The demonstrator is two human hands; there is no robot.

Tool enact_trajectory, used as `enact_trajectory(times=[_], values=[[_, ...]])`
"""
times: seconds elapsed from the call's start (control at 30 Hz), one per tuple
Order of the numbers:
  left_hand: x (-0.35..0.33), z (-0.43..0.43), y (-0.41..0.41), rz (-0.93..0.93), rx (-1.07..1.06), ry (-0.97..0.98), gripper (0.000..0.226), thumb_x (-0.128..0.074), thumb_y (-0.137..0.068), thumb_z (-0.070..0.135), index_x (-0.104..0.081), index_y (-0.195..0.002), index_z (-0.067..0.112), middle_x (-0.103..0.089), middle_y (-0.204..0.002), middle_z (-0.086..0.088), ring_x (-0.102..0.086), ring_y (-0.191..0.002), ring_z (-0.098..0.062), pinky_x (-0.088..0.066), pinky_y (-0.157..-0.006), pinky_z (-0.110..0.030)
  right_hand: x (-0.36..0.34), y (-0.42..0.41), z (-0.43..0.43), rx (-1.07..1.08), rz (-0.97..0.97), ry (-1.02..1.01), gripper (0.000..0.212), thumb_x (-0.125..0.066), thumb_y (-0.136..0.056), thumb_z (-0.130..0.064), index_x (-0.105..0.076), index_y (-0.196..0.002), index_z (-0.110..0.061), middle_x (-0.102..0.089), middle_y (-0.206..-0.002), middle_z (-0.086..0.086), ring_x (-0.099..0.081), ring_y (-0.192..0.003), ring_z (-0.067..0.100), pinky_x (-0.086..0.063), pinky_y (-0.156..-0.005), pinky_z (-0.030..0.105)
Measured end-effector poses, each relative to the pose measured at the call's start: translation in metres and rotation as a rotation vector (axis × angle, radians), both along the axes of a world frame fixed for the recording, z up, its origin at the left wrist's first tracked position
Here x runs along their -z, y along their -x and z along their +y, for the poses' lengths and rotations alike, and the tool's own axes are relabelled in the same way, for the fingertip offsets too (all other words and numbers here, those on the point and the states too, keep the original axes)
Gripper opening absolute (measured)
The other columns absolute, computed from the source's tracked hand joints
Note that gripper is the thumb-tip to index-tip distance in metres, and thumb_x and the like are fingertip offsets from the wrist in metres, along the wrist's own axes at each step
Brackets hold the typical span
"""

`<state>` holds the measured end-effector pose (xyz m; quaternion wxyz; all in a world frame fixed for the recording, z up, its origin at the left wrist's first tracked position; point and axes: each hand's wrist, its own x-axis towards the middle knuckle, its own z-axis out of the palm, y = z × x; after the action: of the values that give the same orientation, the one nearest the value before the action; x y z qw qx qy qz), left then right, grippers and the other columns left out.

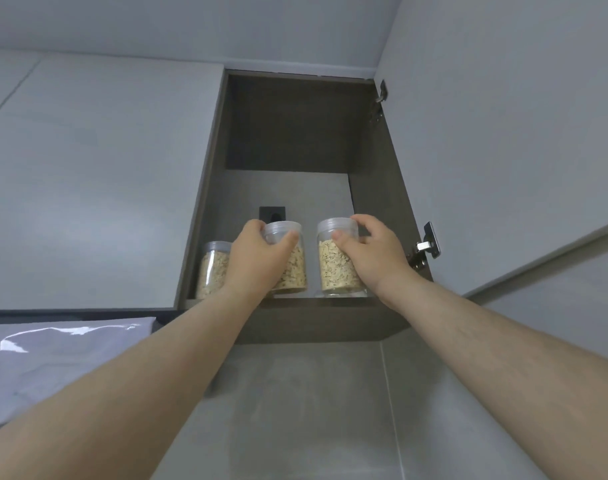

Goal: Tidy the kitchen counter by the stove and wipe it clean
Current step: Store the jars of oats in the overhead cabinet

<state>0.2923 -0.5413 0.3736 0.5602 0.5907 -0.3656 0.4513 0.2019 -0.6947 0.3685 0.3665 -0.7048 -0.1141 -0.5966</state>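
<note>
I look up into an open wall cupboard (371, 216). Three clear plastic jars of pale flakes stand along the front of its bottom shelf. My left hand (257, 258) is wrapped around the middle jar (292, 268). My right hand (371, 251) grips the right jar (333, 265) from its right side. The left jar (212, 268) stands untouched against the cupboard's left wall, partly hidden behind my left wrist. All three jars rest upright on the shelf.
The cupboard door (503, 133) hangs open to the right on two metal hinges (425, 245). A black socket (273, 214) sits on the back wall behind the jars. A closed cupboard front (88, 168) lies left, and a shiny extractor hood (53, 351) below it.
</note>
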Motion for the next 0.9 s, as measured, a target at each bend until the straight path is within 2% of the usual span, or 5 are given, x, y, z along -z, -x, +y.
enact_trajectory(times=[0.2,0.3,0.53,0.73,0.9], values=[[0.004,-0.027,-0.010,-0.085,-0.159,-0.033,0.050,-0.056,-0.089,0.049,-0.050,-0.124,0.014,-0.049,-0.085,0.013,-0.046,-0.072,-0.001,-0.032,-0.055,-0.017,-0.004,-0.027,-0.022,0.005,0.001,0.004,0.060,-0.068,-0.083,-0.046,-0.048,-0.137,-0.027,-0.059,-0.128,-0.002,-0.059,-0.114,0.016,-0.049,-0.101,0.043],[0.005,-0.030,-0.014,-0.124,-0.287,-0.048,0.057,-0.051,-0.089,0.057,-0.048,-0.128,0.015,-0.059,-0.093,0.006,-0.054,-0.077,-0.005,-0.035,-0.054,-0.020,-0.003,-0.038,-0.028,-0.020,0.021,-0.006,0.074,-0.065,-0.071,-0.060,-0.047,-0.136,-0.030,-0.062,-0.124,-0.002,-0.062,-0.110,0.017,-0.051,-0.098,0.045],[0.006,-0.029,-0.021,-0.302,-0.701,-0.019,0.042,-0.042,-0.089,0.058,-0.049,-0.082,0.018,-0.055,-0.080,0.004,-0.049,-0.078,-0.018,-0.038,-0.070,-0.032,-0.004,-0.040,-0.038,-0.071,0.165,0.084,0.091,-0.058,-0.062,-0.065,-0.037,-0.146,-0.037,-0.051,-0.142,-0.005,-0.055,-0.123,0.015,-0.047,-0.104,0.044],[0.001,-0.019,-0.040,-0.420,-0.662,-0.248,0.063,-0.033,-0.089,0.055,-0.045,-0.138,0.019,-0.051,-0.137,0.003,-0.044,-0.129,-0.017,-0.023,-0.116,-0.043,-0.002,-0.036,-0.042,-0.078,0.190,0.147,0.076,-0.054,-0.086,-0.016,-0.024,-0.152,-0.040,-0.052,-0.134,-0.010,-0.056,-0.112,0.010,-0.047,-0.098,0.034],[-0.006,-0.007,-0.039,-0.458,-0.618,-0.346,0.064,-0.036,-0.089,0.057,-0.045,-0.139,0.019,-0.057,-0.132,0.004,-0.049,-0.123,-0.015,-0.022,-0.115,-0.038,-0.001,-0.035,-0.042,-0.069,0.214,0.157,0.075,-0.045,-0.089,-0.007,-0.022,-0.152,-0.040,-0.056,-0.120,-0.002,-0.057,-0.099,0.011,-0.044,-0.073,0.023]])
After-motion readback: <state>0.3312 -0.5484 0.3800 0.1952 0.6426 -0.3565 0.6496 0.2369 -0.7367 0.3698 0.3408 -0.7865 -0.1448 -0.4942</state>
